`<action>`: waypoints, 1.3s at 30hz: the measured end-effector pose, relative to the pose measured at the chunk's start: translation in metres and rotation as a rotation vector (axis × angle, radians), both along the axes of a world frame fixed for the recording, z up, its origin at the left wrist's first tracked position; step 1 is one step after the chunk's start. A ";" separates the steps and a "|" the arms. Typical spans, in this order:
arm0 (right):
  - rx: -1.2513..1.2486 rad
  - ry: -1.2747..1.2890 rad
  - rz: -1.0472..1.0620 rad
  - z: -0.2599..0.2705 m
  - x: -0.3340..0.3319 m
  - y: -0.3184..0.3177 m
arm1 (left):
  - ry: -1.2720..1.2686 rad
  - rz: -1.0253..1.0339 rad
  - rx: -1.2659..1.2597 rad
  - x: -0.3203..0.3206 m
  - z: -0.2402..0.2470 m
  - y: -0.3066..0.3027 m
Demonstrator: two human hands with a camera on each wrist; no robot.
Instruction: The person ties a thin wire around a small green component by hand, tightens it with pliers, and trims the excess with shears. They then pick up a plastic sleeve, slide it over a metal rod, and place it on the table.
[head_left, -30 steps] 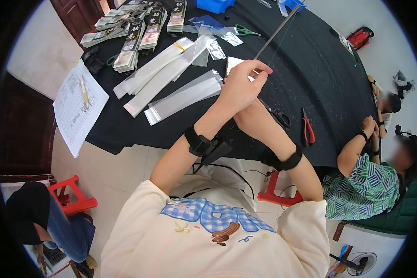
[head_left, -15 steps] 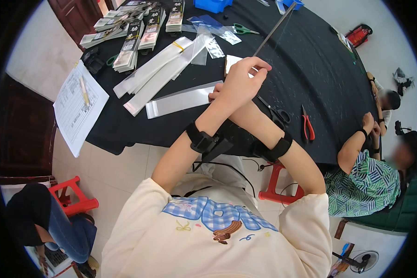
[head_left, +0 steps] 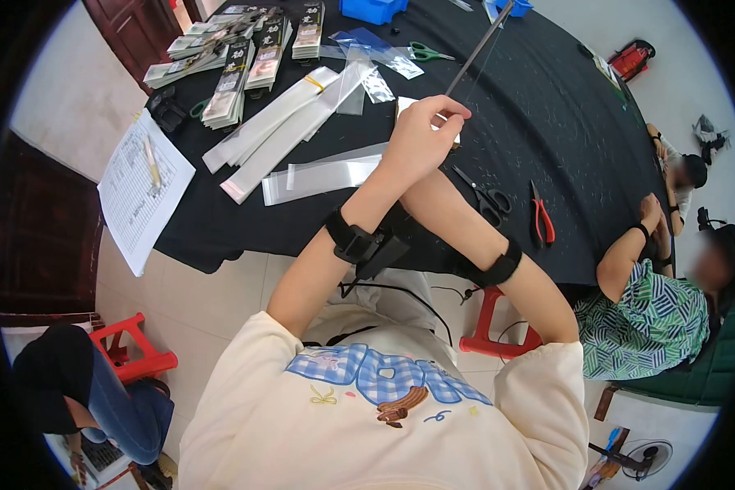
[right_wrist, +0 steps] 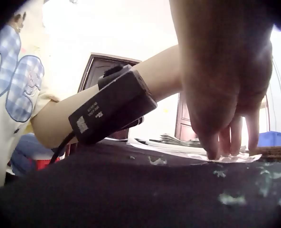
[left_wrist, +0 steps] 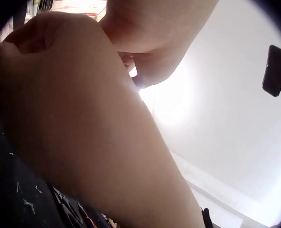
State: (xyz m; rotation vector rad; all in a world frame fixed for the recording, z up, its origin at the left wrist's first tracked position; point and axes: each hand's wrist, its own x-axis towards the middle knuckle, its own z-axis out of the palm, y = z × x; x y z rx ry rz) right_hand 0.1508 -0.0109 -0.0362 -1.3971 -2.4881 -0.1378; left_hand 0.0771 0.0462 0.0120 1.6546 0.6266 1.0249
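Note:
A thin line [head_left: 485, 67] runs down from near the top of a slim grey rod [head_left: 475, 57]. My left hand [head_left: 420, 137] pinches its lower end between thumb and forefinger. The rod's foot is hidden behind that hand. Crossed under my left forearm, my right hand [right_wrist: 228, 80] reaches left; the head view mostly hides it. In the right wrist view its fingers [right_wrist: 235, 135] point straight down, tips on the clear plastic sleeves [head_left: 306, 184], which lie slightly offset on the black cloth. A white-topped block [head_left: 405, 104] shows behind my left hand.
Bundled long sleeves [head_left: 269, 118] and stacks of printed packets [head_left: 230, 82] lie further left, beside a paper form [head_left: 139, 204] with a pen. Black scissors [head_left: 490, 200], red-handled pliers [head_left: 541, 216] and green-handled scissors [head_left: 429, 53] are on the cloth. Another person sits at the right.
My right hand has moved left under my left forearm onto the sleeves, which have slid together from a fan and now lie offset. My left hand keeps its pinch, shifted slightly.

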 end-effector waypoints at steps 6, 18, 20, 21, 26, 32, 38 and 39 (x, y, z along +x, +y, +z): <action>-0.057 0.013 -0.190 0.052 0.016 -0.042 | -0.023 -0.008 0.008 -0.001 -0.002 0.006; -0.326 0.995 -0.579 0.082 0.122 -0.085 | 0.061 -0.011 0.079 -0.001 0.001 0.010; -0.364 1.206 -0.663 0.078 0.123 -0.081 | 0.075 -0.012 0.075 0.000 0.002 0.012; -0.357 1.207 -0.664 0.072 0.127 -0.078 | 0.091 -0.008 0.064 0.000 0.002 0.012; -0.440 1.698 -0.635 0.061 0.133 -0.070 | 0.087 0.007 0.066 0.001 0.006 0.014; -0.469 1.992 -0.555 0.074 0.128 -0.073 | 0.092 -0.028 0.079 0.004 0.005 0.017; -0.334 2.024 -0.395 0.090 0.111 -0.065 | 0.094 -0.027 0.045 0.003 0.007 0.016; -0.289 2.023 -0.394 0.092 0.108 -0.064 | 0.097 -0.026 0.048 0.003 0.006 0.016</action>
